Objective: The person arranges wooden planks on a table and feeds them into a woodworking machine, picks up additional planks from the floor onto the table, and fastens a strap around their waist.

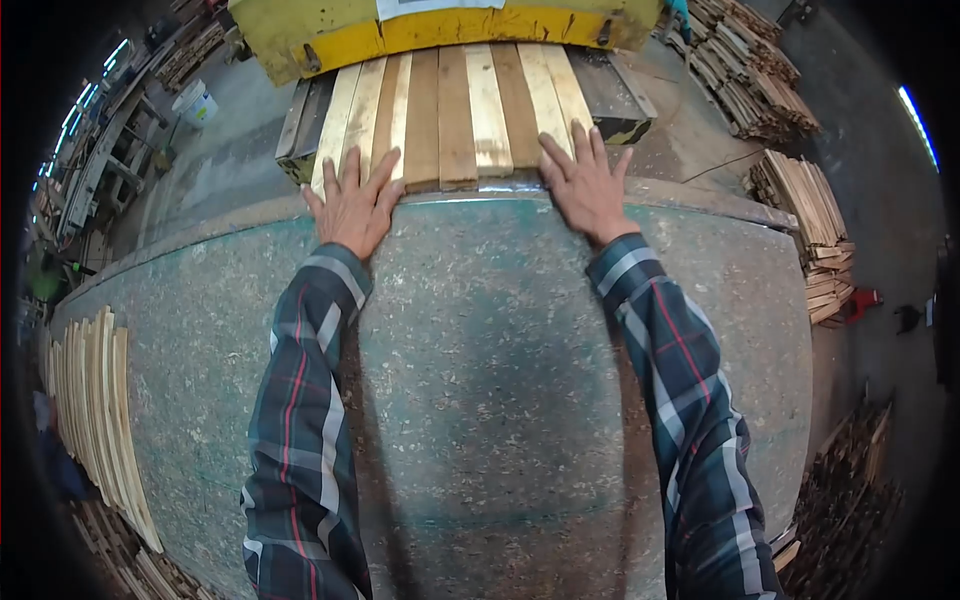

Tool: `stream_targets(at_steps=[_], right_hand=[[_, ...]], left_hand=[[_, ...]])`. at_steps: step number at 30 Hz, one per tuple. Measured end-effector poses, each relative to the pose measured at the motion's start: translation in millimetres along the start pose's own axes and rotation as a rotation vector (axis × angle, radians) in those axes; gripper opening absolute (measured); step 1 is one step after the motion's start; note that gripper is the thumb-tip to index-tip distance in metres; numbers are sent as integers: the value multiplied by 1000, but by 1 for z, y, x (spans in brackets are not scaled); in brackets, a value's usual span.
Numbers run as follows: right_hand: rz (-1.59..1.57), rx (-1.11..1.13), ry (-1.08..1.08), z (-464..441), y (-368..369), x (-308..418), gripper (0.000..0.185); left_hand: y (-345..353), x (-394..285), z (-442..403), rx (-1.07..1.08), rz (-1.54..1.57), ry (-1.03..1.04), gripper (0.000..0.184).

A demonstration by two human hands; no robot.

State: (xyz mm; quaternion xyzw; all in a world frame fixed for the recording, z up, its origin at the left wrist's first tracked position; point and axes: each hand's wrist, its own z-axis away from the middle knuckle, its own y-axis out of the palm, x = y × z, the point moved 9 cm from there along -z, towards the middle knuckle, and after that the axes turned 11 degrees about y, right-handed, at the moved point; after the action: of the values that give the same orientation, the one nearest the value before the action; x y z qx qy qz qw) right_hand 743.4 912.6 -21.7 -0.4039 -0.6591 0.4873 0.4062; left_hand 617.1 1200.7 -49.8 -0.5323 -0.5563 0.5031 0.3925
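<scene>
Several wooden strips (423, 120) lie side by side on the bed of a machine, their far ends under its yellow housing (440, 38). On the near left ends of the strips rests my left hand (353, 204), fingers spread. My right hand (588, 187) lies at the near right ends, also with spread fingers. Neither hand grips anything. Both forearms, in plaid sleeves, reach across a speckled grey-green table (490, 370). The hands cover some of the strips' near ends.
A row of thin strips (95, 400) lies on the table's left side. Stacked wood (805, 215) stands beyond the right edge, with more piles at the upper right (735, 70). A white bucket (195, 104) is on the floor at the upper left.
</scene>
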Motion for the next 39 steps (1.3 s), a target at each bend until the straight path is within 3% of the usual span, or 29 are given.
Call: stream_targets(at_steps=[5, 8, 10, 12, 18, 21, 24, 29, 34, 36, 39], right_hand=[[38, 103, 113, -21, 6, 16, 68], [-42, 12, 27, 36, -18, 38, 67], [-98, 5, -39, 105, -37, 42, 66], [-79, 123, -36, 193, -57, 28, 65], [-137, 300, 224, 443, -125, -42, 61], [-43, 337, 289, 530, -132, -29, 63], [-71, 337, 263, 564, -133, 21, 68], [-214, 452, -35, 550, -128, 114, 72], [-192, 506, -183, 546, -115, 163, 70], [-72, 505, -164, 556, -113, 167, 69], [53, 464, -74, 568, -108, 166, 68]], left_hand=[[0, 16, -21, 82, -96, -31, 53], [-37, -12, 17, -72, -17, 69, 53], [-62, -36, 86, -151, 116, 117, 52], [-81, -51, 174, -87, 186, 101, 52], [-111, -51, 456, 158, 236, -268, 58], [-116, -75, 558, 247, 222, -348, 66], [-127, -98, 582, 270, 220, -279, 69], [-132, -91, 569, 191, 188, -149, 71], [-143, -45, 595, 119, 170, -135, 66], [-155, 7, 613, 97, 59, -207, 66], [-179, 138, 655, 0, -83, -442, 66]])
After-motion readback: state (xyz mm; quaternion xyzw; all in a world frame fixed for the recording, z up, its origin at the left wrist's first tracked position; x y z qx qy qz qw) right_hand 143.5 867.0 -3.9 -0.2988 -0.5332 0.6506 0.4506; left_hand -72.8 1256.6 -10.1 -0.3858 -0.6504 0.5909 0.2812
